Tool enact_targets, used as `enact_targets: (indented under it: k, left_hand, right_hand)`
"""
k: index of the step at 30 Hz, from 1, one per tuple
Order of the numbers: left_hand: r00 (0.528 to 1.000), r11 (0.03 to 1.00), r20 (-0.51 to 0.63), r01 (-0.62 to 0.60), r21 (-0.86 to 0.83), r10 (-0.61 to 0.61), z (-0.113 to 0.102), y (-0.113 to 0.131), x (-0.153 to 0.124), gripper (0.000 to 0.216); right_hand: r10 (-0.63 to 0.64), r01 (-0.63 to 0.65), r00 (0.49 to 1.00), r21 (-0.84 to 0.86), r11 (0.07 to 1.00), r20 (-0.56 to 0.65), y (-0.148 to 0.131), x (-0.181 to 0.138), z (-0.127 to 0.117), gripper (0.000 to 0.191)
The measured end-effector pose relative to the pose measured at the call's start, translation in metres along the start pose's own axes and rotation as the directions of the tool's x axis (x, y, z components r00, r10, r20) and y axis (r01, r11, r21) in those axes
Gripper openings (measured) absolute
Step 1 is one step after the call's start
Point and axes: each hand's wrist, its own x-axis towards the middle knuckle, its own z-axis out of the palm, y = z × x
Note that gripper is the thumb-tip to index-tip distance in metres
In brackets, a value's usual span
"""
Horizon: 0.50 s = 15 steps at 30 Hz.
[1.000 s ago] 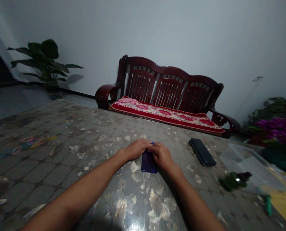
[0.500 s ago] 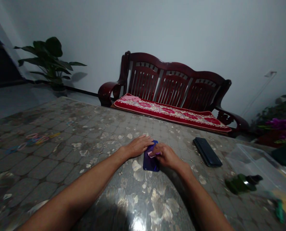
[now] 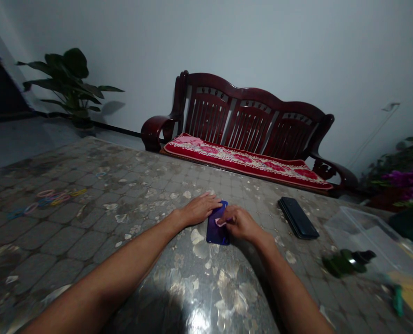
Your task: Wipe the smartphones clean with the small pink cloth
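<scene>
Head view, sole vantage. Slab [image 3: 213,235], blue-purple and phone-like: lay flat on the patterned table [image 3: 98,241], between the two hands, with long sides running away from the wearer. Left hand [image 3: 200,208]: rested palm down, fingers extended and ungripping, with fingertips over the slab's upper left edge — apparently to steady it. Right hand [image 3: 241,223]: was closed in a pinch on a small pale pink piece [image 3: 219,222], over the middle of the slab.

Handling, judged from looks: probably light, thin and stiff; glossy, hence likely slippery; perhaps fragile, if faced with glass. Best taken by the two long edges, thumb opposite fingers, or steadied at a corner. Pale piece: seemed soft and foldable, best pinched close to the working edge.

Hard to make out: whether phone or mere case; whether paper or cloth in the pinch; whether touching the slab or just above. Hidden: the slab's underside and part of its right edge, behind the right hand. Dark wallet-like thing [image 3: 298,218]: lay well apart, to the right. Green bottle [image 3: 343,263]: came out blurred — upright or lying, not to be told. Forearms [image 3: 123,264]: were cut off below.
</scene>
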Motion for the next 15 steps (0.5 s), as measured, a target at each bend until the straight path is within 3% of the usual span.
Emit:
enact_targets:
  k: [3, 9, 15]
  left_hand:
    - [1.0, 1.0, 0.017, 0.006, -0.019, -0.006, -0.0008, 0.0001, 0.0, 0.043]
    - [1.0, 0.998, 0.008, -0.005, -0.056, 0.006, -0.0012, -0.001, 0.0014, 0.043]
    - [0.999, 0.999, 0.038, 0.034, -0.037, -0.032, -0.0003, -0.0009, 0.0012, 0.043]
  right_hand:
    - [-0.008, 0.007, 1.0, 0.042, 0.999, 0.021, 0.0037, 0.0007, -0.0017, 0.035]
    - [0.05, -0.069, 0.986, -0.112, 0.991, -0.161, 0.0058, 0.0044, 0.0052, 0.032]
    - [0.003, -0.003, 1.0, 0.013, 1.0, 0.01, 0.0004, 0.0019, -0.001, 0.029]
